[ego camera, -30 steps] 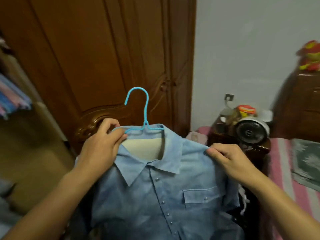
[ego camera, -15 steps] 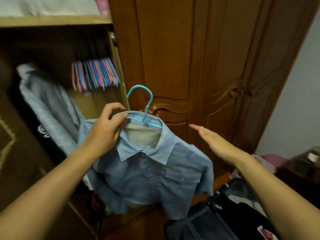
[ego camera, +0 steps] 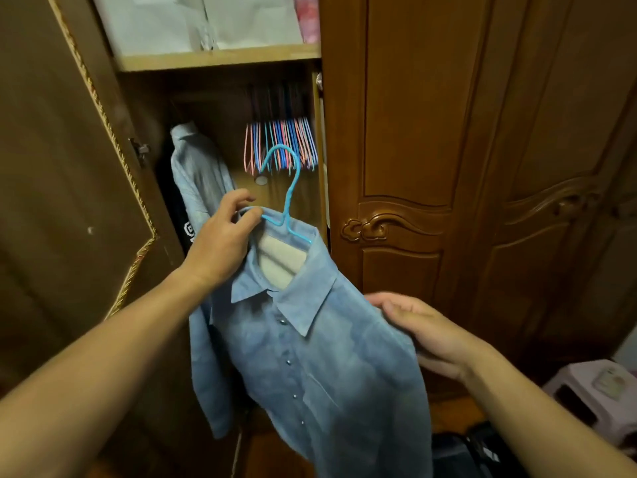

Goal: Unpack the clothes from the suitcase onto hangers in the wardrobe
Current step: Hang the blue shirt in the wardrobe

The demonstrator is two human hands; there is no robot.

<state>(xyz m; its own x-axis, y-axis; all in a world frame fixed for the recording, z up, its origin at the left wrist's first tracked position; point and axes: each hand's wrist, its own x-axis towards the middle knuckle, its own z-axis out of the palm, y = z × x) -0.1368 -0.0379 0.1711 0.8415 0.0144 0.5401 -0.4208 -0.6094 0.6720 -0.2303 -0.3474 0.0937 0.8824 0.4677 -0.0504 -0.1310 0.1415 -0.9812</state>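
A light blue button shirt [ego camera: 320,367] hangs on a blue wire hanger [ego camera: 287,198] in front of the open wardrobe [ego camera: 220,58]. My left hand [ego camera: 220,239] grips the hanger's left arm together with the shirt's shoulder. My right hand [ego camera: 424,332] holds the shirt's other shoulder from behind, fingers curled on the cloth. The hanger's hook points up, below the row of spare coloured hangers [ego camera: 281,146]. The dark suitcase [ego camera: 462,453] shows at the bottom right, mostly cut off.
Another blue shirt [ego camera: 200,174] and a dark garment hang at the left inside the wardrobe. The open door [ego camera: 69,201] stands at my left, closed carved doors [ego camera: 448,167] at my right. Folded things lie on the top shelf. A pale stool [ego camera: 593,391] stands at the lower right.
I have turned from the room toward the open wardrobe, carrying the shirt on its hanger. My right hand let go of the shirt's shoulder, hung free, then took hold of that shoulder again.
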